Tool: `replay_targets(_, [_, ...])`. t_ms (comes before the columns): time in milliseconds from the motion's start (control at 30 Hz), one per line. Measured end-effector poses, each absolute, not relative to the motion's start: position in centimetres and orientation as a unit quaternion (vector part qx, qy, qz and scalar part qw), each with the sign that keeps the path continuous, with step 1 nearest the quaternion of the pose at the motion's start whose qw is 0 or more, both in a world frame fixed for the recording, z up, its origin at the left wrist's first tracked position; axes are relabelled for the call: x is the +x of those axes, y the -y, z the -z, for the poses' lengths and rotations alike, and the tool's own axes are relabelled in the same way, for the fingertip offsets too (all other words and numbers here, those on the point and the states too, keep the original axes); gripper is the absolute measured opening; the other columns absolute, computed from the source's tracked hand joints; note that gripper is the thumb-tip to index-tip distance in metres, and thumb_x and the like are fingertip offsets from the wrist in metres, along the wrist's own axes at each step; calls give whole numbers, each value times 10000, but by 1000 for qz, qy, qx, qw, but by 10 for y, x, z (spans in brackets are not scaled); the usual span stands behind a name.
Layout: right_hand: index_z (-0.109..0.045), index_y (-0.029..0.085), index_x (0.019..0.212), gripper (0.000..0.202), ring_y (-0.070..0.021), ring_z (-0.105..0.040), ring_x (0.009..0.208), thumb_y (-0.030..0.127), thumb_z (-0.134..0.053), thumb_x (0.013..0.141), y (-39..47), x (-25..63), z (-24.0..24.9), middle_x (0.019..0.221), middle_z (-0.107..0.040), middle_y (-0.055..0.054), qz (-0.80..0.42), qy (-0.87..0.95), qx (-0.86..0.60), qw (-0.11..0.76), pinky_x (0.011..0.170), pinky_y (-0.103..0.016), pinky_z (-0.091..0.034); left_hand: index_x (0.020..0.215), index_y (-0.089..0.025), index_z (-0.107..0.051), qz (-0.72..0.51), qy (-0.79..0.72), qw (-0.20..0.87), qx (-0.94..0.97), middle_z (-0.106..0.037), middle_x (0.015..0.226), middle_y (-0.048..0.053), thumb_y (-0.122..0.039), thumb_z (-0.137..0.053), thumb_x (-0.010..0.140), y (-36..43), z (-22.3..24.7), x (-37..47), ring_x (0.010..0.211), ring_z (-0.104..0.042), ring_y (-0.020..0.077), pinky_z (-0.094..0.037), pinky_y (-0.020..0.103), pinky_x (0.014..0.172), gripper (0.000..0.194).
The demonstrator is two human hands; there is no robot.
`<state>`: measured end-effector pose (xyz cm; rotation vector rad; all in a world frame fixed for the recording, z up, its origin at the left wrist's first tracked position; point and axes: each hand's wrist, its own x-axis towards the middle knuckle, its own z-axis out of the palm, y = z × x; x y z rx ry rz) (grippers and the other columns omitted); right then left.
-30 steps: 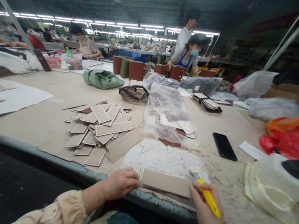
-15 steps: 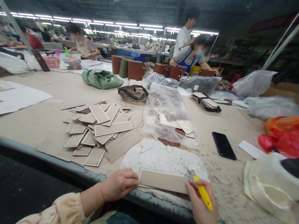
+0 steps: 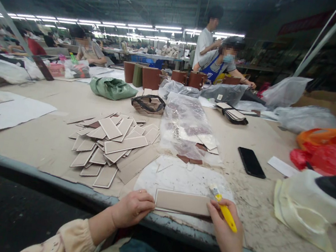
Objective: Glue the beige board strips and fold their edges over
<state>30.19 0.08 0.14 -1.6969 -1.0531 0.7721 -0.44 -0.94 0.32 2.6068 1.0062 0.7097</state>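
A long beige rectangular panel [image 3: 183, 203] with a pale border lies at the table's front edge, on a stained white sheet [image 3: 186, 175]. My left hand [image 3: 134, 207] is closed at the panel's left end, fingertips on its edge. At the other end, the thumb and fingertips of my right hand [image 3: 226, 223] touch the panel. That same hand holds a yellow-handled paintbrush [image 3: 227, 215], its pale bristles pointing up and to the left. Left of the sheet is a loose pile of similar beige panels [image 3: 111, 145], several overlapping.
A clear plastic bag [image 3: 184, 120] lies beyond the sheet. To the right are a black phone [image 3: 251, 162], a white plastic container [image 3: 324, 195] and a red plastic bag [image 3: 334, 151]. A green bag [image 3: 112, 88] and brown bags [image 3: 150, 78] stand farther back. Co-workers sit and stand across the table.
My hands and the panel stay almost in place, with only a slight shift of the camera. Across the table, the masked co-worker has stretched an arm out to the right.
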Motion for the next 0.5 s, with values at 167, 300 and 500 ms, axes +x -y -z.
replay_targets(167, [-521, 242, 872, 387, -216, -678, 796, 542, -658, 672, 0, 303, 8, 883, -721, -33, -298, 453, -690, 479, 752, -325, -506, 965, -184, -657, -243, -348, 132, 896, -657, 894, 65, -151, -467, 916, 10, -3, -4, 796, -558, 156, -463, 279, 728, 199])
replay_targets(300, [-552, 247, 878, 343, -214, -673, 771, 543, -613, 717, 4, 298, 1, 859, -711, -28, -244, 495, -694, 463, 712, -317, -503, 976, -188, -651, -235, -348, 136, 897, -653, 908, 62, -144, -468, 911, 9, -2, -5, 796, -550, 159, -458, 286, 731, 199])
replay_targets(500, [-552, 253, 915, 303, -201, -661, 722, 522, -538, 777, 8, 292, -6, 813, -692, -7, -205, 537, -694, 434, 690, -303, -478, 976, -183, -646, -234, -341, 135, 901, -648, 904, 63, -129, -464, 905, 8, -3, -4, 793, -545, 157, -450, 286, 732, 203])
